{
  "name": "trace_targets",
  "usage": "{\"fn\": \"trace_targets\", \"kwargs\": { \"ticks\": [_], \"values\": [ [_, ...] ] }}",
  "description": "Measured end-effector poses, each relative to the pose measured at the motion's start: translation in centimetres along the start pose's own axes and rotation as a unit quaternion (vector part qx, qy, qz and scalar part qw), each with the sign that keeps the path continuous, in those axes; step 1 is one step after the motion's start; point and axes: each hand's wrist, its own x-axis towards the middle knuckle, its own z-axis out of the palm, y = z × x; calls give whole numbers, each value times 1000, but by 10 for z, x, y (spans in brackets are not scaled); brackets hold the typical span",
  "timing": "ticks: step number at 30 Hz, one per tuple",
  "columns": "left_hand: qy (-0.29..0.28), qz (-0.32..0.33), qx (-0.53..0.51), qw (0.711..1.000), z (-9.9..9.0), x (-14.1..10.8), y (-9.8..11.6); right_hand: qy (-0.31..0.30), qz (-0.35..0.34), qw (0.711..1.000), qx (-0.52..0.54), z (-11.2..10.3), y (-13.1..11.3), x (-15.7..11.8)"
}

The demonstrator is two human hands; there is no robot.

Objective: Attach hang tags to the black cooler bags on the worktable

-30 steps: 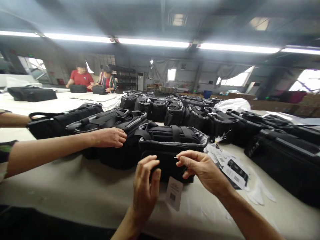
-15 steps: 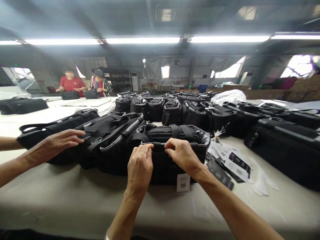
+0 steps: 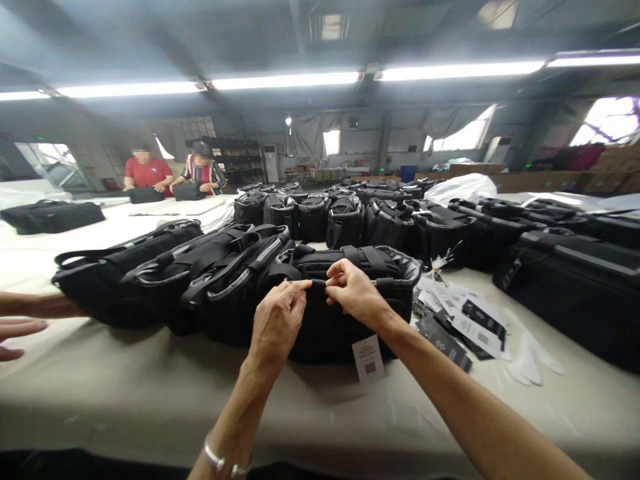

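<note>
In front of me stands a black bag (image 3: 323, 337) with a grey-lined rim and wide straps across its top. My left hand (image 3: 279, 320) is closed, thumb and fingers pinching the bag's front upper edge. Close beside it, my right hand (image 3: 356, 293) pinches the same edge, and a short dark stretch shows between the two sets of fingertips. A white paper tag (image 3: 369, 360) with a printed code hangs at the bag's lower front. Whatever small part lies inside the fingers is hidden.
Several black bags (image 3: 170, 280) stand close on the left, and more (image 3: 345, 217) fill the table behind. Loose tags (image 3: 475, 327) and a white glove (image 3: 530, 363) lie right. Another person's hands (image 3: 23, 330) reach in from the left. Two people work at the back left.
Both my hands stay on the bag's edge, the right one a little closer to the left. The other person's hands have drawn back leftward from the bags. The hanging tag has tilted.
</note>
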Motion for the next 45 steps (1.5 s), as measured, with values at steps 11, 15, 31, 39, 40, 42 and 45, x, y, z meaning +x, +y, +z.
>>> {"fn": "trace_targets", "kwargs": {
  "ticks": [11,15,31,39,40,42,45],
  "values": [
    [-48,13,-73,996,-4,-4,-11,-80,18,995,59,-1,-5,0],
    [-51,24,-94,994,-7,-5,-14,-99,9,994,53,-3,-5,1],
    [28,-43,-149,987,-3,-4,-4,-121,-2,990,79,-5,-12,-1],
    [69,-55,-39,995,2,-4,-2,-119,-3,992,51,-9,-12,-3],
    [80,-53,13,995,1,-6,-6,-117,-2,993,31,-13,-13,-5],
    [94,-71,87,989,-3,-9,-14,-126,-1,992,-6,-23,-13,-11],
    [106,-102,59,987,-13,-14,-17,-169,6,986,-6,-37,-12,-23]
  ]
}}
